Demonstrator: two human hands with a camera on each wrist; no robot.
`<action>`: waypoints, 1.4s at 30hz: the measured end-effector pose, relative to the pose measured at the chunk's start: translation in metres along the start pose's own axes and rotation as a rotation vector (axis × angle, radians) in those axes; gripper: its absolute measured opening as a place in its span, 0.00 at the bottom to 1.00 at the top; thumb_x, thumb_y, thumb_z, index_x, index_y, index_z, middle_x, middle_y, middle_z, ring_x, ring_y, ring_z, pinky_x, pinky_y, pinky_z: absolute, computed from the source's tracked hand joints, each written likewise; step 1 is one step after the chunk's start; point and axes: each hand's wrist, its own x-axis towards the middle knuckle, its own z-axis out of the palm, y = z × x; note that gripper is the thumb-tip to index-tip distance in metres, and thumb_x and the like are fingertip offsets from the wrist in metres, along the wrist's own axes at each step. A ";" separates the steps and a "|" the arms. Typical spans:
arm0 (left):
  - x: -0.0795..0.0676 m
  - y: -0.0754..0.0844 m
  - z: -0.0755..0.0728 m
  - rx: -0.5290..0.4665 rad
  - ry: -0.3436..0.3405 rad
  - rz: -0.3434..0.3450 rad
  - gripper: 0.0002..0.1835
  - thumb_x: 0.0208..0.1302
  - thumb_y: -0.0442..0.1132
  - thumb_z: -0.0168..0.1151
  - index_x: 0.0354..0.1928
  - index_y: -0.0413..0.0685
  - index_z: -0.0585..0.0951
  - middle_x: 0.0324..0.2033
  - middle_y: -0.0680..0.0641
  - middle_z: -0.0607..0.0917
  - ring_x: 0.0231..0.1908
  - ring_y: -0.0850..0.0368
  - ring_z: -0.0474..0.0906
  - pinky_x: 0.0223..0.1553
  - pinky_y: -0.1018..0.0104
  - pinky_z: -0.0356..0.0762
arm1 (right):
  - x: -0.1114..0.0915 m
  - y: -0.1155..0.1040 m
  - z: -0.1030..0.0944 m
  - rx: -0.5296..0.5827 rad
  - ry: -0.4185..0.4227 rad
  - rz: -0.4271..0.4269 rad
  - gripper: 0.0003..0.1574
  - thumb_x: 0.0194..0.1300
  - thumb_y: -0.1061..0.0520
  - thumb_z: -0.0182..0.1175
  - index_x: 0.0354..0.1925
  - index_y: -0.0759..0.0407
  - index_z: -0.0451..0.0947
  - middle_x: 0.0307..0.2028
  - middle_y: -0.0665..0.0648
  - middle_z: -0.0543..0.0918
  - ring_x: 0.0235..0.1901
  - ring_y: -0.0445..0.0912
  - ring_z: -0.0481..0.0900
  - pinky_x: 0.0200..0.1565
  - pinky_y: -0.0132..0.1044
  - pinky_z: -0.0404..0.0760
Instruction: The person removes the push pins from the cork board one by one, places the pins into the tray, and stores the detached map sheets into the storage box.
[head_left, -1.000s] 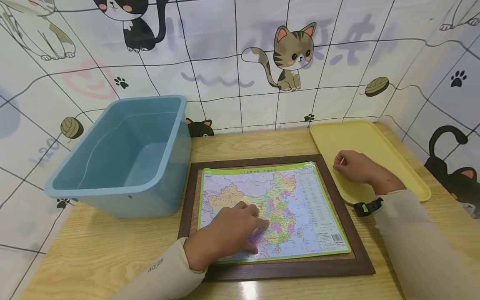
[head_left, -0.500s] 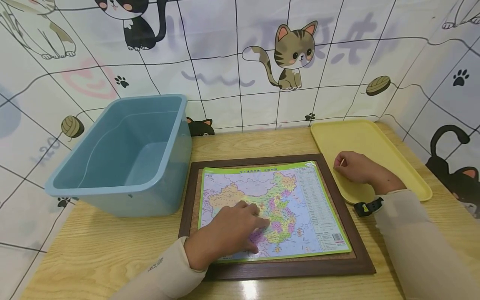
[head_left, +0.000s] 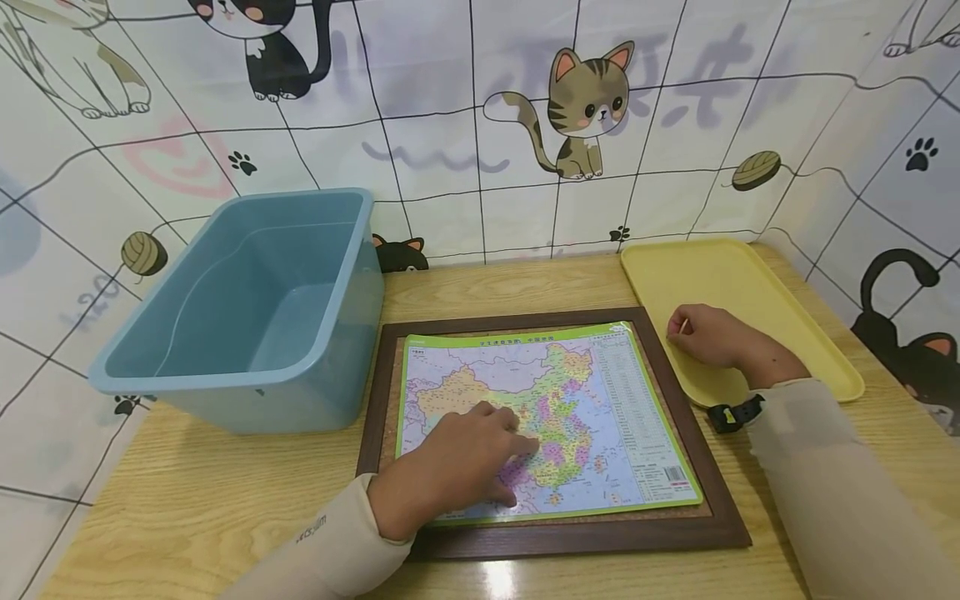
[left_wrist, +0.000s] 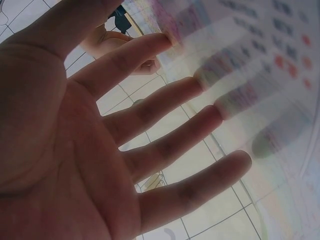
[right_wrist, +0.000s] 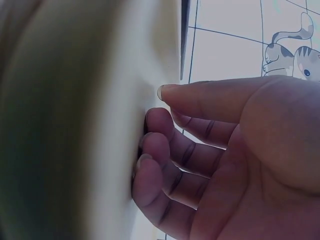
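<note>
My left hand [head_left: 453, 467] lies over the lower left part of a laminated map [head_left: 517, 375] in the head view. In the left wrist view its fingers [left_wrist: 172, 150] are spread and nearly straight, with fingertips touching the glossy sheet. Under the map is a cork board with a dark brown frame [head_left: 585, 546]. My right hand [head_left: 708, 335] rests on the near left part of a yellow tray [head_left: 720, 275]. Its fingers [right_wrist: 157, 150] curl loosely against the tray surface in the right wrist view, and nothing shows between them and the thumb.
A deep light-blue plastic tub [head_left: 217, 382] stands left of the board on a wooden table [head_left: 225, 492]. Behind the table hangs a cat-patterned wall covering [head_left: 435, 142]. A black strap [head_left: 735, 414] circles my right wrist.
</note>
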 end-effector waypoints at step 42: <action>0.001 0.000 -0.001 0.009 -0.013 -0.005 0.32 0.50 0.61 0.74 0.60 0.70 0.81 0.57 0.53 0.81 0.59 0.51 0.78 0.36 0.60 0.84 | -0.005 -0.008 -0.009 0.004 0.046 0.017 0.10 0.74 0.61 0.52 0.45 0.68 0.70 0.31 0.63 0.80 0.28 0.49 0.76 0.28 0.39 0.73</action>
